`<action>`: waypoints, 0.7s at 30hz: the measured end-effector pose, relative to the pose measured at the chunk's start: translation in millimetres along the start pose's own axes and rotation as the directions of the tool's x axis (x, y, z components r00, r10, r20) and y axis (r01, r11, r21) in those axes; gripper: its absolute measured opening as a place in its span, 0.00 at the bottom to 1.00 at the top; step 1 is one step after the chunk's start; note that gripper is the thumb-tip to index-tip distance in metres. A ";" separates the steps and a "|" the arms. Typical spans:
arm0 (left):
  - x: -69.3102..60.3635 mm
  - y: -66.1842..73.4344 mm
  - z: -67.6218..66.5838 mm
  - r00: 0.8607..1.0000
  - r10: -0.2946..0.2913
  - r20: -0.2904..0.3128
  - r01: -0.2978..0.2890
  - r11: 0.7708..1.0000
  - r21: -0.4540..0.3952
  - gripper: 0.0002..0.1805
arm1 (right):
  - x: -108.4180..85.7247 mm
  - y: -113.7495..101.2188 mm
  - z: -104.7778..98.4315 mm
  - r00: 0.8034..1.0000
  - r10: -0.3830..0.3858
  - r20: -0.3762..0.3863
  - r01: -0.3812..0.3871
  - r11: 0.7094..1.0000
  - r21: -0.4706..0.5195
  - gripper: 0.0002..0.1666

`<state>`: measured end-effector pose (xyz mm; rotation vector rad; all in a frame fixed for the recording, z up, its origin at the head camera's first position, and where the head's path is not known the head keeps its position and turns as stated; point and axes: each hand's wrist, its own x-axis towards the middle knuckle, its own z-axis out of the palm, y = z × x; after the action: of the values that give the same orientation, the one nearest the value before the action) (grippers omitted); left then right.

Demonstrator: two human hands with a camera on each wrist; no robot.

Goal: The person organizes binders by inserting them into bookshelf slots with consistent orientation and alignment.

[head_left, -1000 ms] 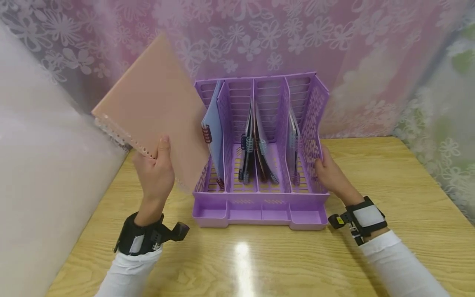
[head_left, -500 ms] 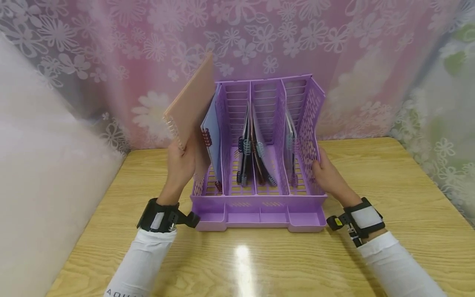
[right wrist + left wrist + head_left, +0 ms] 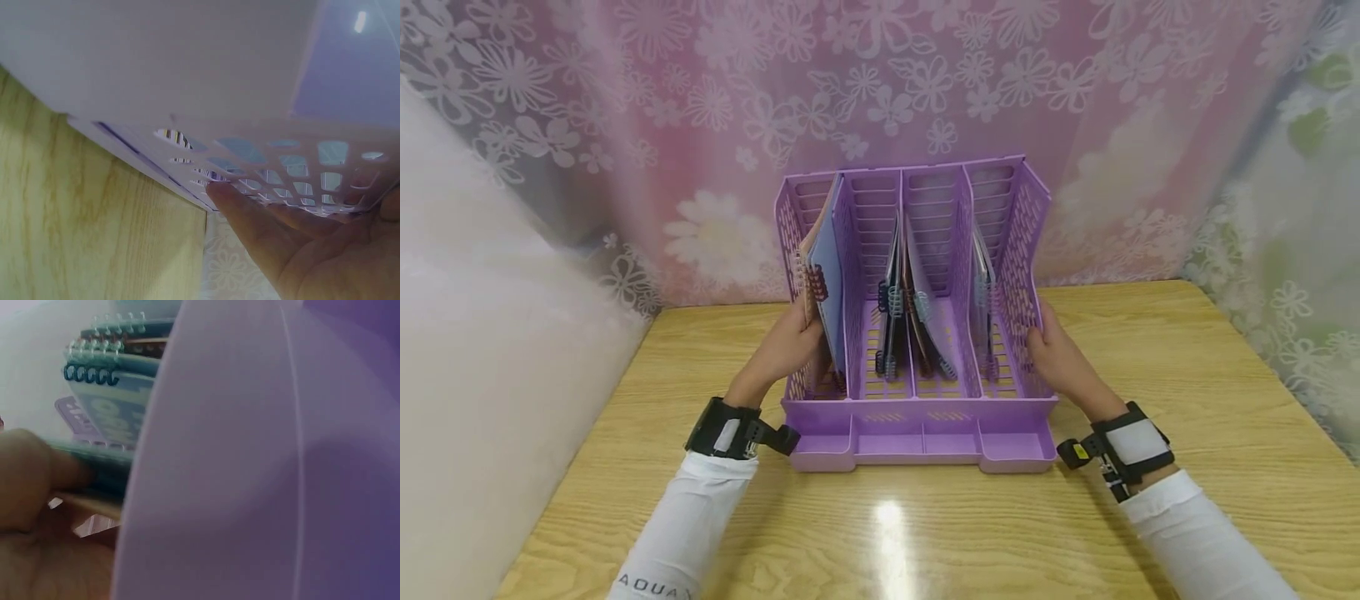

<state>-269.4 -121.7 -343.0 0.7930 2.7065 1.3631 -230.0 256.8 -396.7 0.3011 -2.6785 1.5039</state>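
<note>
A purple desk file organizer [image 3: 917, 408] stands on the table, split by upright dividers. In its leftmost compartment a peach spiral notebook [image 3: 809, 242] stands beside a blue notebook [image 3: 831, 275] with dark red rings. My left hand [image 3: 788, 340] reaches into that compartment's front and holds the peach notebook, its far fingers hidden. In the left wrist view the thumb [image 3: 28, 478] lies against the notebooks, partly cut off by the purple wall. My right hand [image 3: 1060, 358] grips the organizer's right side wall, thumb inside, with fingers [image 3: 250, 222] on the perforated outside.
Several ring-bound notebooks [image 3: 891, 304] lean in the middle compartments, and more [image 3: 982, 292] stand in the rightmost one. Low open trays [image 3: 887, 442] run along the organizer's front. Behind the wooden table [image 3: 985, 533] hangs a flowered curtain [image 3: 722, 125].
My left hand has carried the peach notebook from the left, turned it upright and lowered it into the leftmost compartment. My right hand keeps its grip on the organizer.
</note>
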 end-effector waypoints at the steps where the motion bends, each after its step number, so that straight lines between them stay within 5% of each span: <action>1: 1.0 -1.8 -0.3 1.000 0.005 0.024 -0.006 1.000 0.018 0.33 | 0.0 -0.4 0.0 1.000 0.000 0.002 0.000 1.000 -0.004 0.33; 6: 3.4 -7.3 -4.5 0.984 0.014 0.179 -0.015 1.000 0.005 0.34 | 1.1 -1.8 -3.7 1.000 0.000 -0.007 0.000 0.999 -0.049 0.32; 11: -2.3 -8.7 -12.2 0.961 -0.072 0.266 0.089 0.995 -0.049 0.38 | 4.0 -0.6 -6.3 1.000 0.006 -0.016 -0.007 0.998 -0.061 0.32; 16: -12.3 -14.6 -17.2 0.974 -0.070 0.215 0.102 0.985 -0.140 0.38 | 5.0 3.1 -5.5 1.000 0.000 -0.006 -0.001 1.000 -0.029 0.33; 21: -27.6 -24.0 -23.1 0.994 -0.107 -0.003 0.105 0.975 -0.194 0.40 | 6.0 6.5 -5.3 1.000 -0.014 -0.010 0.014 1.000 -0.017 0.33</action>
<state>-261.0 -163.0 -352.7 0.6167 2.5328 1.5808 -237.3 263.7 -398.5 0.3095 -2.6742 1.4746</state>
